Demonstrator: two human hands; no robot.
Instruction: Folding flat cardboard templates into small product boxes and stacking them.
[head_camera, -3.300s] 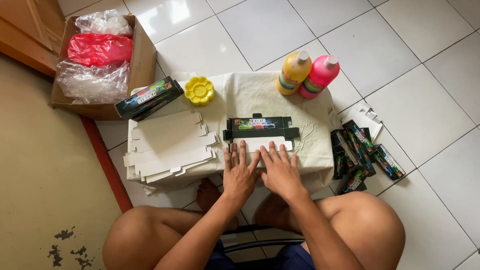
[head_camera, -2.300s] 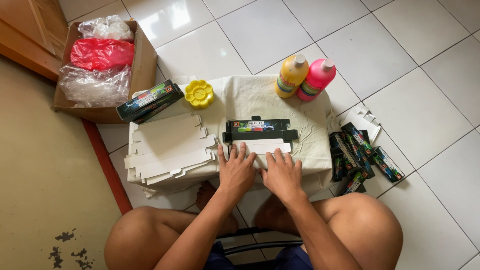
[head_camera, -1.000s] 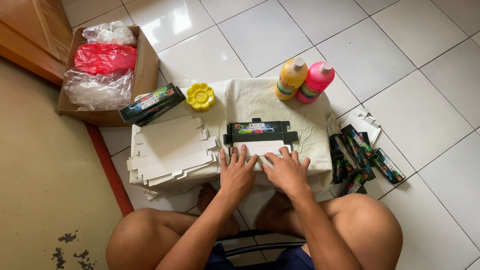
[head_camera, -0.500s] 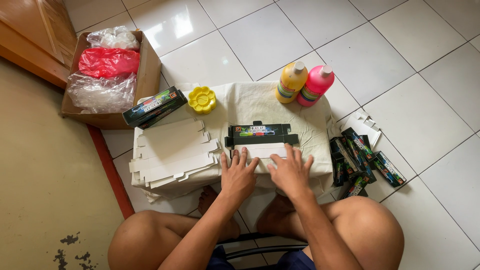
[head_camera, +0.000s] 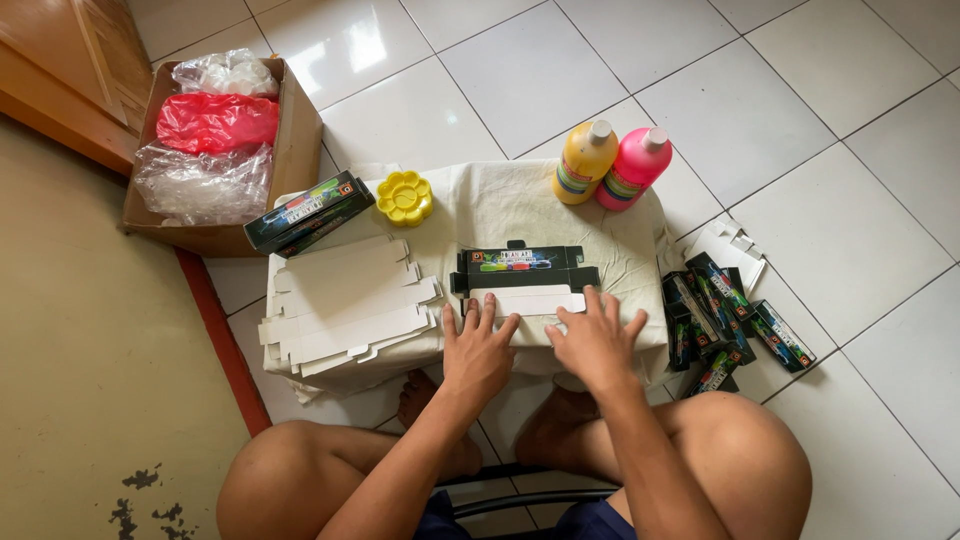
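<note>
A flat, unfolded black carton with a white flap (head_camera: 527, 283) lies on the cloth-covered low table (head_camera: 500, 205). My left hand (head_camera: 477, 345) presses down on the near left part of its white flap, fingers spread. My right hand (head_camera: 596, 340) lies flat beside it on the near right part of the flap, fingers also spread. Neither hand grips anything. A stack of flat white carton blanks (head_camera: 347, 305) sits to the left of my hands on the table.
Two folded black cartons (head_camera: 309, 212) and a yellow flower-shaped palette (head_camera: 404, 197) lie at the table's back left. Yellow (head_camera: 584, 163) and pink (head_camera: 633, 168) bottles stand at the back right. Several finished black cartons (head_camera: 725, 322) lie on the floor to the right. A cardboard box of plastic bags (head_camera: 218, 150) stands at the far left.
My hands have stayed pressed on the carton's white flap, shifting only slightly. The view has drifted a little.
</note>
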